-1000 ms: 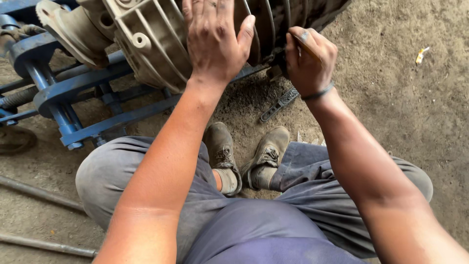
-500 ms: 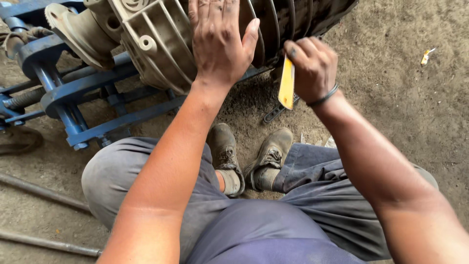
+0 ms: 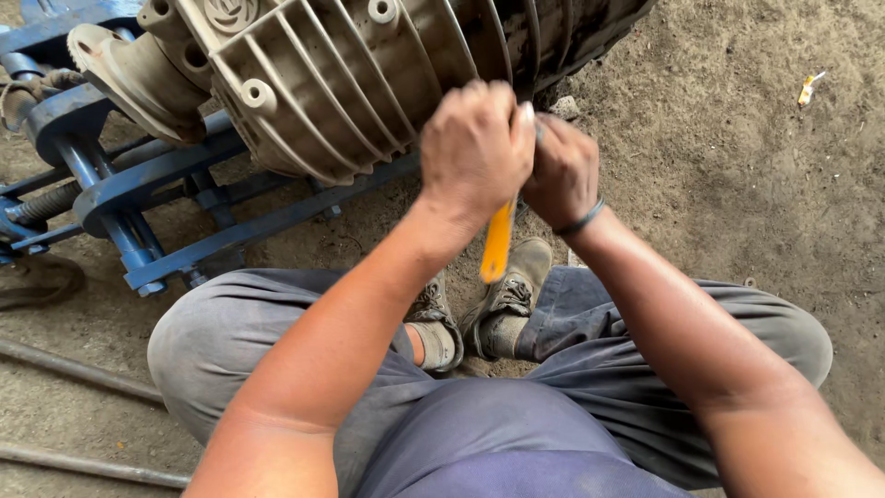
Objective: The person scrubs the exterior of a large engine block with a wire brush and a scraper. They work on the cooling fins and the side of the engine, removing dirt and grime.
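Observation:
A large grey ribbed metal casing (image 3: pixel 350 83) lies on a blue steel frame (image 3: pixel 138 203) on the dirt floor in front of me. Both hands are together just below the casing's lower edge. My left hand (image 3: pixel 475 152) is closed over the top of a tool with a yellow handle (image 3: pixel 497 242). My right hand (image 3: pixel 564 171), with a dark band at its wrist, is clenched against the left hand and grips the same tool. The tool's working end is hidden behind my fingers. The handle points down toward my shoes.
I squat with grey trousers and worn shoes (image 3: pixel 505 300) under my arms. Two metal rods (image 3: pixel 74 369) lie on the ground at the lower left. A small yellow scrap (image 3: pixel 809 88) lies on the dirt at the upper right.
My left hand has come off the casing's ribs and joined the right hand on the yellow-handled tool. The view has moved closer to the casing.

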